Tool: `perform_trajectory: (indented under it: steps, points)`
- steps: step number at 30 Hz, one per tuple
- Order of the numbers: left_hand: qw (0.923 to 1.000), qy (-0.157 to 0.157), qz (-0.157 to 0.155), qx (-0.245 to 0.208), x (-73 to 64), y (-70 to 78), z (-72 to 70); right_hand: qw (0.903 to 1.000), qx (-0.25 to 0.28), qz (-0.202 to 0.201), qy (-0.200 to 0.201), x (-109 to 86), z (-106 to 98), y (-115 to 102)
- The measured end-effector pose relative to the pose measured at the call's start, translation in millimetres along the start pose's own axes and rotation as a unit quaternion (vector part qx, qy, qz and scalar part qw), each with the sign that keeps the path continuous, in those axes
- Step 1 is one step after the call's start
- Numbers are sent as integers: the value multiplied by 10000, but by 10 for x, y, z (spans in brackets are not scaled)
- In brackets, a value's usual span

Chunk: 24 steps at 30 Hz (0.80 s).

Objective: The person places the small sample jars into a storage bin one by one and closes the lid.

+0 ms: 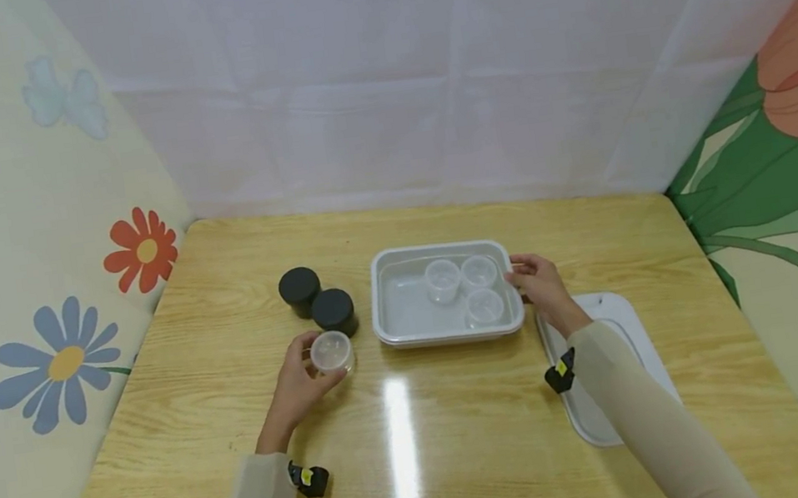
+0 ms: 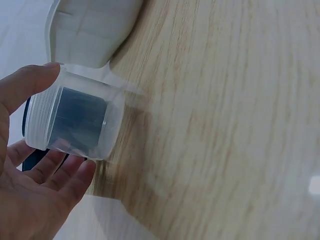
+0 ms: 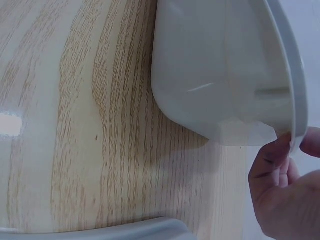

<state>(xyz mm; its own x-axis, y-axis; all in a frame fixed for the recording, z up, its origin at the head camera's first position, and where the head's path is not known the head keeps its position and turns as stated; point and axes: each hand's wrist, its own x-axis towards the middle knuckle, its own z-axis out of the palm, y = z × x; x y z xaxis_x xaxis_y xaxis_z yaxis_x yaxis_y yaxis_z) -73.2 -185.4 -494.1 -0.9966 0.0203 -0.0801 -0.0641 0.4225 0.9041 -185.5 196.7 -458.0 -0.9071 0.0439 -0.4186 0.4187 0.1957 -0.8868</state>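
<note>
In the head view my left hand (image 1: 301, 386) grips a clear plastic jar (image 1: 332, 352) with a translucent ribbed lid, thumb on one side and fingers on the other. The left wrist view shows this jar (image 2: 85, 115) close over the wooden table, with a dark shape seen through its wall. My right hand (image 1: 544, 290) pinches the right rim of a white rectangular plastic box (image 1: 410, 332). Three clear jars (image 1: 443, 280) stand inside it, towards its right side. From the right wrist, thumb and fingers show on either side of the box rim (image 3: 295, 90).
Two black-lidded jars (image 1: 300, 287) stand together on the table (image 1: 233, 254), left of the box and just beyond my left hand. A white rectangular lid (image 1: 632, 328) lies at the right, partly under my right forearm. Cloth walls surround the table's back and sides.
</note>
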Motion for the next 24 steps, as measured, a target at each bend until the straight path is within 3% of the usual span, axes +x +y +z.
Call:
perform_trajectory:
  steps: [14, 24]
  points:
    - [9996, -26, 108, 259, 2, 57, -88, 10000, -36, 44, 29, 12, -2, -2]
    - [9985, -113, 324, 433, -10, 175, -203, 9999, -10, 70, 80, 4, 9, -5]
